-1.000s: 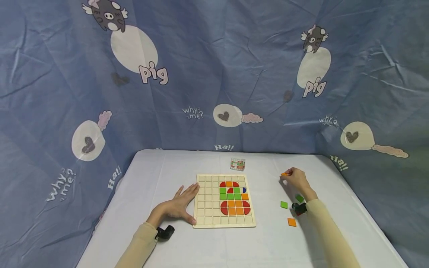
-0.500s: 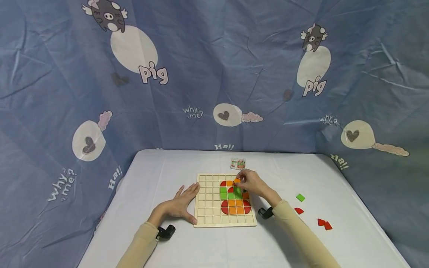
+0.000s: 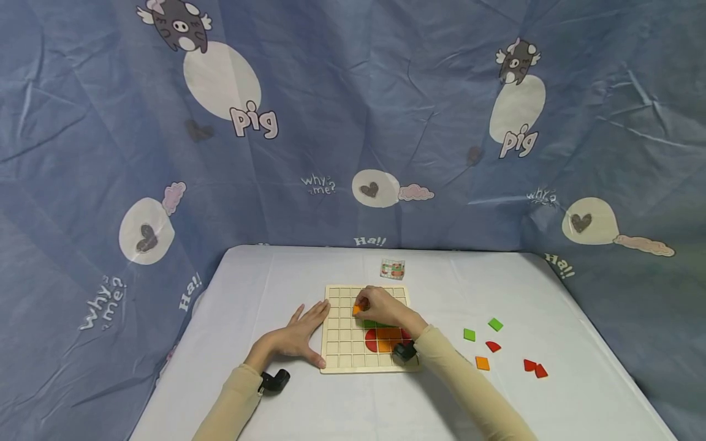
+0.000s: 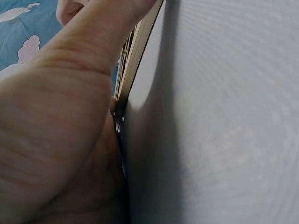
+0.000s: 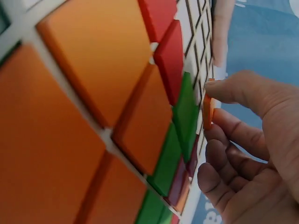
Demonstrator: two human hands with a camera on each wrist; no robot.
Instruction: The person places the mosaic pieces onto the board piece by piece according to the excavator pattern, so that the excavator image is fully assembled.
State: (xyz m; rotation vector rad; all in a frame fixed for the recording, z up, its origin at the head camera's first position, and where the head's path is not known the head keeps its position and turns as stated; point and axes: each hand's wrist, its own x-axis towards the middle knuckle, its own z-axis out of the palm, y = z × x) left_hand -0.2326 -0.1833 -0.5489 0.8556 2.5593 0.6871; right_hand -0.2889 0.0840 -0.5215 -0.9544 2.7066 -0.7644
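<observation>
The held tile (image 5: 208,111) was orange, the gridded board (image 3: 343,343) pale cream, the sleeves (image 3: 466,375) beige, and the backdrop (image 3: 331,73) blue with grey pigs (image 3: 179,30).

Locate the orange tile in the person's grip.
In the head view, the right hand pinches the orange tile over the grid board, up and left of the visible green pieces.
</observation>
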